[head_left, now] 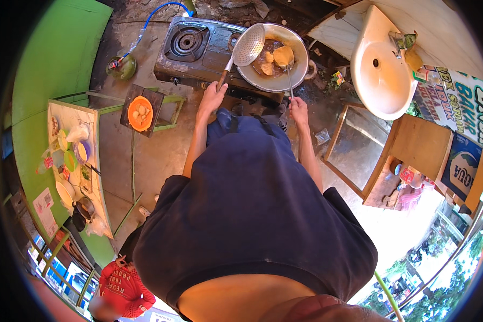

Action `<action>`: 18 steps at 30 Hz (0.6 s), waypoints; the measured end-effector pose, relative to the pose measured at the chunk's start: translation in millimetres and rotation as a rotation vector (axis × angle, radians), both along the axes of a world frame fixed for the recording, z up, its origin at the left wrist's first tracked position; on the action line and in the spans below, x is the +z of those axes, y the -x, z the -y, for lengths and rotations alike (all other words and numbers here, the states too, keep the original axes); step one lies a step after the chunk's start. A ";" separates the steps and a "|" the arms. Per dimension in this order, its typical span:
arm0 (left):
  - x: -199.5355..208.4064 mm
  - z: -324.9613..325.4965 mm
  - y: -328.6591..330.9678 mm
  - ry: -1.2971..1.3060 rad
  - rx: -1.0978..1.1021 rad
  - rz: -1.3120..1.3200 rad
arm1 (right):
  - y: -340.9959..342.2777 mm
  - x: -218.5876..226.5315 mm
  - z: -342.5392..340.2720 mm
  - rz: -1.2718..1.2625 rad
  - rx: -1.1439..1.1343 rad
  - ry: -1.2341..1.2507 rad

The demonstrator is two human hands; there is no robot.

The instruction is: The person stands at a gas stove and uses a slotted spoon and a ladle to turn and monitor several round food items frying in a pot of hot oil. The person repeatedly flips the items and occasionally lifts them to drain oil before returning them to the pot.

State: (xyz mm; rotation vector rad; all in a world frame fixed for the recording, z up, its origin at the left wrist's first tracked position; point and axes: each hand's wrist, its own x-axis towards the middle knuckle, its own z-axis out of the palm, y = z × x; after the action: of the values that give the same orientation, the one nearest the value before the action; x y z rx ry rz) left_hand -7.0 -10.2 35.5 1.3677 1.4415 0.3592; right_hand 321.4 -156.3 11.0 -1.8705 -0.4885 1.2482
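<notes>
My left hand [213, 99] is closed round the wooden handle of a round perforated skimmer [249, 46], whose bowl hangs over the left rim of a wide metal wok [300, 64]. In my right hand [298, 111] is the thin metal handle of a spatula [290, 80]. Its head reaches into the wok, under or against a golden fried piece [283, 56]. Smaller golden pieces [267, 63] lie beside it in brown oil. The wok rests on the right burner of a two-burner gas stove [209, 58].
The stove's left burner [187, 44] is uncovered. A blue hose runs to a green gas cylinder [122, 67]. An orange bowl [139, 114] of pale pieces sits on a stool to the left, near a cluttered table [99, 161]. At right hangs a white sink [383, 80]. A person in red [126, 287] is behind.
</notes>
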 end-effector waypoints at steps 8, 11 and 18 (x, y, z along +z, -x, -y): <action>7.8 -5.0 -21.7 -0.043 0.023 -0.023 | -12.5 0.2 2.3 0.239 0.086 -0.050; 13.9 -10.2 -20.2 0.026 0.008 -0.027 | -21.4 -7.8 0.2 0.384 0.117 -0.058; -3.7 -7.6 -8.1 0.047 -0.005 -0.026 | -28.2 -7.7 -10.9 0.301 0.069 0.033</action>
State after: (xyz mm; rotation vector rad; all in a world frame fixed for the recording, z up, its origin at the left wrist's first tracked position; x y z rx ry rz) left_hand 1.0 -2.6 31.7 1.3420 1.4591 0.3036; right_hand 349.6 -145.3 3.3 -2.0970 -0.7017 1.0263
